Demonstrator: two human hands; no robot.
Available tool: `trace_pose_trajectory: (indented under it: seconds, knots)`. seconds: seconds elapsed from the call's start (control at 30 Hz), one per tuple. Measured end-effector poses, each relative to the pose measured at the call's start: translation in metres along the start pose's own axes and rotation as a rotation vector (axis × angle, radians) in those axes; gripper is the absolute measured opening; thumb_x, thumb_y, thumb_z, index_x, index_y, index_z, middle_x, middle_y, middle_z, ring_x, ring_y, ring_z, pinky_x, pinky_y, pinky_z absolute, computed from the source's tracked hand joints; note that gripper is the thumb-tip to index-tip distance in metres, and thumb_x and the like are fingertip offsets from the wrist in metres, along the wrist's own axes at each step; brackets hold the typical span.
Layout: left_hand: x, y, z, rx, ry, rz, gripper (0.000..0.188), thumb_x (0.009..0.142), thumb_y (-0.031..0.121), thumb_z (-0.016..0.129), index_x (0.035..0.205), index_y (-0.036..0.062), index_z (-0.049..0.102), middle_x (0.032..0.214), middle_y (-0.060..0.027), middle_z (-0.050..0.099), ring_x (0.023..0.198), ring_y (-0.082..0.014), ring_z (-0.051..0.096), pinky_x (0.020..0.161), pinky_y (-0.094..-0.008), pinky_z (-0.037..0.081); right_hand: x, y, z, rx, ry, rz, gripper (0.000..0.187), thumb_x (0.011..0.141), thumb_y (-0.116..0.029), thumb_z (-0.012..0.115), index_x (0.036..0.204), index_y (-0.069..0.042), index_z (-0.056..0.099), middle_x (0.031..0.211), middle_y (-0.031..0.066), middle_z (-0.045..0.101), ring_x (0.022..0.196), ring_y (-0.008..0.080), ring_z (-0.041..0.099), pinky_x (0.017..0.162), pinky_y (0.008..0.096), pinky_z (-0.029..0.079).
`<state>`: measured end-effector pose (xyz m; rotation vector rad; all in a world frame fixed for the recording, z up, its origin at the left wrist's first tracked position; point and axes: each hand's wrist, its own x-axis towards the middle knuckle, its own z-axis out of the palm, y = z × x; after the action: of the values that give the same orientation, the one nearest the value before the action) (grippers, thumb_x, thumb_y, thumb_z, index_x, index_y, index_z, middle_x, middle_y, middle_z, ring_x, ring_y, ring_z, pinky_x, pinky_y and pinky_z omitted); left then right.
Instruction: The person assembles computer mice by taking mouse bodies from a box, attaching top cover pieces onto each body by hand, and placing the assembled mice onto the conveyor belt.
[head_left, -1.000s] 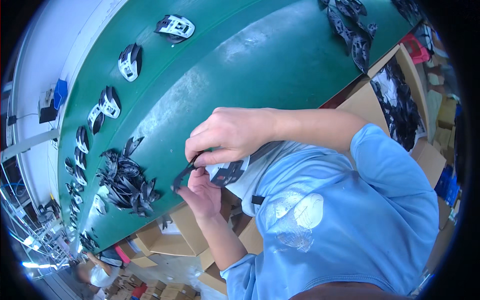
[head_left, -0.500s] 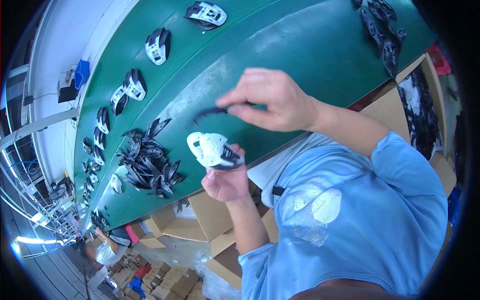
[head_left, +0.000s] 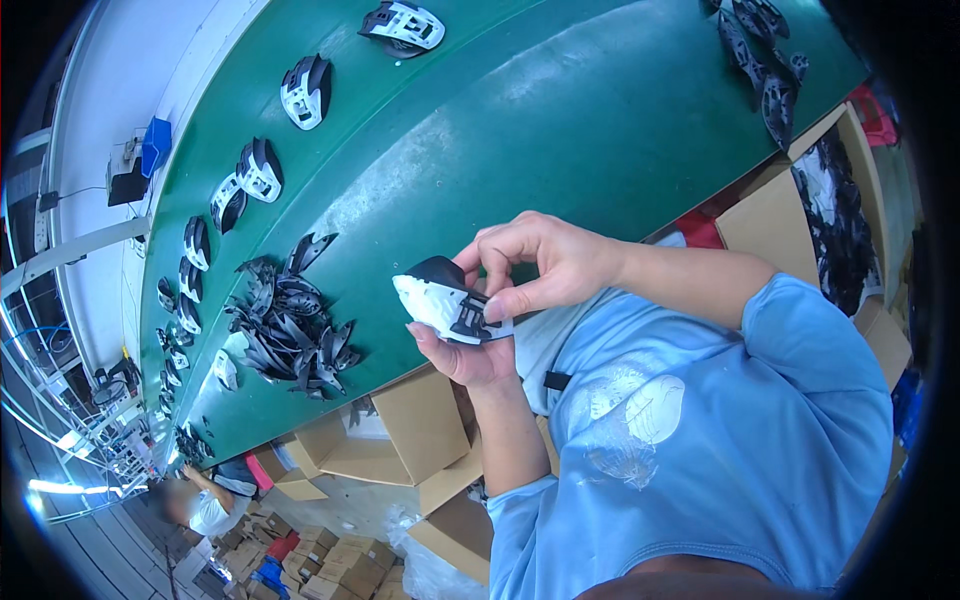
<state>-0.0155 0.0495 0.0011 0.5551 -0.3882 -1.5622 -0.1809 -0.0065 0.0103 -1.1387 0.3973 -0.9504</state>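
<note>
Palm up under a white plastic shell (head_left: 428, 303), shaped like a computer mouse cover, my left hand (head_left: 470, 362) grips it by its lower edge. A black curved plastic piece (head_left: 437, 270) lies against the shell's upper side. My right hand (head_left: 545, 262) closes on the same shell from the right, its thumb on the dark slotted end and its fingertips near the black piece. How far the two parts are joined cannot be made out. Left of my hands, a heap of black curved pieces (head_left: 285, 320) rests on the green table (head_left: 560, 130).
White-and-black shells (head_left: 305, 92) form a line along the table's far side. A lone white shell (head_left: 226, 370) lies by the heap. More dark parts (head_left: 770, 70) are at far right. Cardboard boxes (head_left: 425, 420) stand below the near edge; a person (head_left: 210, 510) is at lower left.
My right hand has come down and left-held shell has tilted. The black curved piece, held apart in the air before, is now against the white shell.
</note>
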Motion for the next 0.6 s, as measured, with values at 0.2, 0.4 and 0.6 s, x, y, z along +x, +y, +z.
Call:
trace_pose_trajectory:
  seconds: [0.2, 0.4, 0.6]
  knots:
    - [-0.007, -0.004, 0.009, 0.111, 0.130, 0.094, 0.067, 0.098, 0.054, 0.054, 0.145, 0.0066, 0.048, 0.134, -0.0130, 0.061, 0.123, -0.0296, 0.059, 0.104, -0.0466, 0.048, 0.001, -0.028, 0.007, -0.014, 0.149, 0.147, 0.037, 0.091, -0.003, 0.075, 0.125, 0.000, 0.064, 0.110, 0.0102, 0.072, 0.097, 0.0107, 0.066, 0.082, 0.0264, 0.054]
    - [-0.005, 0.000, -0.016, -0.411, -0.126, -0.071, 0.057, 0.102, 0.056, 0.046, 0.134, 0.0113, 0.061, 0.115, -0.0086, 0.072, 0.113, -0.0265, 0.066, 0.098, -0.0418, 0.051, 0.001, -0.013, 0.008, 0.102, 0.201, 0.054, 0.038, 0.094, 0.001, 0.068, 0.132, 0.002, 0.061, 0.107, 0.0062, 0.071, 0.097, 0.0099, 0.066, 0.089, 0.0267, 0.056]
    - [0.018, -0.004, 0.009, -0.594, -0.091, -0.032, 0.049, 0.096, 0.049, 0.060, 0.113, 0.0033, 0.061, 0.085, -0.0024, 0.059, 0.077, -0.0146, 0.054, 0.069, -0.0291, 0.047, 0.010, 0.001, 0.010, -0.098, 0.496, 0.036, 0.023, 0.101, -0.006, 0.063, 0.122, 0.002, 0.068, 0.101, 0.0027, 0.069, 0.092, 0.0056, 0.061, 0.077, 0.0223, 0.053]
